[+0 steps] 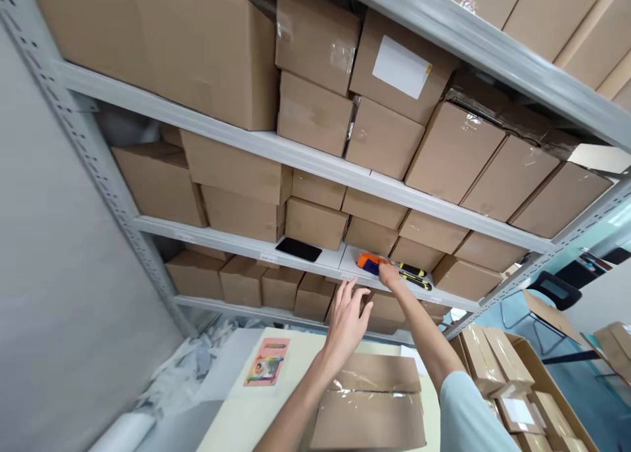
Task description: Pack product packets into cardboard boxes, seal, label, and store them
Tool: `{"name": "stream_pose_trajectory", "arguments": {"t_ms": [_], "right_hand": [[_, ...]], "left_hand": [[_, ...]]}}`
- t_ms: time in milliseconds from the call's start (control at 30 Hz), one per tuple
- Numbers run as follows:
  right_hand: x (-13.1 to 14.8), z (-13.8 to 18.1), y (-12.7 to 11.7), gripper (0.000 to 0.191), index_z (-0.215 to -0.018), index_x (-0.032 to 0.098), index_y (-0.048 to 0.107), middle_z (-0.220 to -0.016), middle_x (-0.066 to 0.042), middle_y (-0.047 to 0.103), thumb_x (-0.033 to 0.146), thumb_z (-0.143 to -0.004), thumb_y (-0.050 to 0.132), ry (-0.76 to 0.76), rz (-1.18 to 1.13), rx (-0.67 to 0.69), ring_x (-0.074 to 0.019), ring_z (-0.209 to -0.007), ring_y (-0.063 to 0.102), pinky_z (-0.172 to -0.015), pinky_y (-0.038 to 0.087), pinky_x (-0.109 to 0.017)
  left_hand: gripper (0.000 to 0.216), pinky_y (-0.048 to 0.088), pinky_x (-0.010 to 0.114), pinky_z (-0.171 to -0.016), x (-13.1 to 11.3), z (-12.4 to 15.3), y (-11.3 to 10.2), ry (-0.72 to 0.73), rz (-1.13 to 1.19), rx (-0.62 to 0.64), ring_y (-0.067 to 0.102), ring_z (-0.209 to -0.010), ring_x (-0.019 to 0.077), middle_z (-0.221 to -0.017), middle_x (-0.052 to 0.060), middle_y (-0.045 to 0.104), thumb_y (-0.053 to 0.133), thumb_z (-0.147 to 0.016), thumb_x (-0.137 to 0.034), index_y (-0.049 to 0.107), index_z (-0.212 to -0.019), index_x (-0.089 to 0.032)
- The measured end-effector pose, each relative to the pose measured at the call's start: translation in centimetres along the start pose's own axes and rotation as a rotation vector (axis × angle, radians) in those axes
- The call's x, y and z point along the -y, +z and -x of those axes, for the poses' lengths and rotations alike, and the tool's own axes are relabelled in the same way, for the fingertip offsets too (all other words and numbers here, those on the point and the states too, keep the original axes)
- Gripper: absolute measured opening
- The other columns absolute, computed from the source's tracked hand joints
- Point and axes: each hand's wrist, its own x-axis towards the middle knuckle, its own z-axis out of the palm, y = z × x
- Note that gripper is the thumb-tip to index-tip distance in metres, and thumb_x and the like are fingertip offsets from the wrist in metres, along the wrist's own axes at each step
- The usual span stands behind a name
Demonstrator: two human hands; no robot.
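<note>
My right hand (389,274) reaches to the shelf and is closed on an orange and dark blue tape dispenser (367,261). Just right of that hand lie yellow and black utility knives (415,280). My left hand (348,311) is raised in front of the shelf edge, fingers apart and holding nothing. Below it a cardboard box (369,419) with clear tape across its top rests on the pale table (231,419).
Metal shelves (315,153) packed with cardboard boxes rise ahead. A black phone-like slab (298,249) lies on the same shelf. On the table is a pink printed card (267,362). A large carton (557,380) of boxes stands at right; crumpled wrapping (197,360) lies left.
</note>
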Motion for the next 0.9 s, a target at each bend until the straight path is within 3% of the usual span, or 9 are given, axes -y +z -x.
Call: {"name": "stream_pose_trajectory", "arguments": {"t_ms": [200,267,333,400,467,633,800,900], "right_hand": [[-1.7,2.5,1.9,0.047,-0.151,0.01,0.057,-0.139,-0.024,0.075,0.014,-0.104,0.052,-0.025,-0.167,-0.078,-0.0303,-0.128,0.073,-0.109,0.051,-0.037],[-2.2,5.3,3.6,0.043,-0.146,0.012,0.06,-0.135,-0.021,0.077,0.023,-0.106,0.051,-0.067,-0.446,-0.139,-0.0294,-0.123,0.075,-0.108,0.054,-0.039],[-2.5,9.4,5.6,0.037,-0.133,0.014,0.066,-0.129,-0.018,0.08,0.036,-0.104,0.056,-0.151,-0.893,-0.174,-0.0295,-0.118,0.076,-0.107,0.058,-0.041],[-2.5,14.4,7.3,0.04,-0.124,0.017,0.069,-0.124,-0.016,0.081,0.049,-0.1,0.065,-0.225,-1.287,-0.129,-0.0298,-0.117,0.077,-0.107,0.059,-0.043],[-2.2,19.4,8.1,0.044,-0.122,0.02,0.071,-0.121,-0.013,0.082,0.056,-0.097,0.073,-0.198,-1.501,-0.09,-0.0283,-0.115,0.078,-0.108,0.059,-0.042],[-1.5,27.4,8.3,0.045,-0.119,0.023,0.072,-0.116,-0.01,0.082,0.06,-0.094,0.08,-0.009,-1.642,-0.056,-0.0269,-0.112,0.077,-0.108,0.06,-0.041],[-1.2,31.4,8.0,0.041,-0.118,0.023,0.075,-0.118,-0.009,0.082,0.058,-0.097,0.078,0.071,-1.623,-0.047,-0.0263,-0.115,0.075,-0.109,0.058,-0.04],[-1.1,32.8,7.5,0.039,-0.117,0.024,0.077,-0.117,-0.007,0.081,0.057,-0.096,0.079,0.059,-1.605,-0.019,-0.0256,-0.112,0.075,-0.106,0.059,-0.039]], "left_hand": [[0.023,0.049,0.062,-0.121,0.4,3.0,-0.4,-0.09,0.004,0.012,0.051,-0.152,0.0377,-0.15,0.013,0.066,0.06,-0.101,-0.029,0.073,-0.12,-0.026],[0.024,0.052,0.058,-0.119,0.3,4.4,-0.7,-0.143,0.045,0.022,0.059,-0.145,0.0353,-0.143,0.013,0.071,0.059,-0.102,-0.032,0.072,-0.122,-0.026],[0.026,0.057,0.053,-0.112,-0.2,5.8,-1.0,-0.226,0.102,0.039,0.069,-0.13,0.0318,-0.132,0.012,0.075,0.06,-0.104,-0.036,0.071,-0.124,-0.026],[0.026,0.062,0.047,-0.103,-1.2,7.2,-1.2,-0.31,0.173,0.063,0.075,-0.115,0.0278,-0.123,0.01,0.078,0.061,-0.104,-0.04,0.07,-0.124,-0.026],[0.024,0.063,0.042,-0.097,-2.6,8.5,-1.2,-0.362,0.243,0.081,0.076,-0.107,0.025,-0.117,0.008,0.078,0.064,-0.103,-0.042,0.071,-0.12,-0.026],[0.018,0.064,0.039,-0.092,-5.9,11.4,-1.4,-0.396,0.301,0.126,0.075,-0.101,0.0234,-0.106,0.006,0.076,0.067,-0.102,-0.043,0.074,-0.106,-0.026],[0.022,0.064,0.039,-0.09,-6.8,13.1,-2.7,-0.424,0.296,0.194,0.074,-0.097,0.0233,-0.099,0.004,0.077,0.07,-0.1,-0.049,0.074,-0.099,-0.027],[0.023,0.065,0.039,-0.089,-6.5,13.5,-3.6,-0.383,0.356,0.314,0.074,-0.095,0.024,-0.098,0.005,0.078,0.07,-0.1,-0.05,0.076,-0.096,-0.029]]}}
